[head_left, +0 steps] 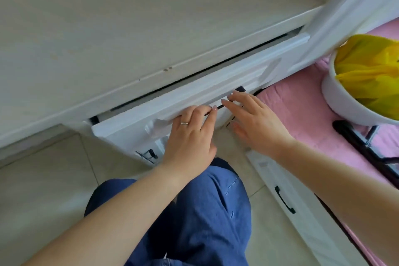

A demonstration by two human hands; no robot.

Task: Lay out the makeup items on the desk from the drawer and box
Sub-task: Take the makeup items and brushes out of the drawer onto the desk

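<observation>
The white desk (108, 28) fills the top of the view. Its white drawer (216, 84) stands pulled out a small way, showing a dark gap behind its front panel; what lies inside is hidden. My left hand (190, 134), with a ring on it, curls its fingers round the drawer's black handle (220, 106). Just to the right, my right hand (257, 123) lies with straight fingers touching the drawer front by the other end of the handle. No makeup items or box show.
A white bin (341, 101) lined with a yellow bag stands at the right on a pink surface (302, 119). Below it is a white cabinet front with a black handle (284, 200). My legs in blue jeans (205, 211) are over the tiled floor (43, 179).
</observation>
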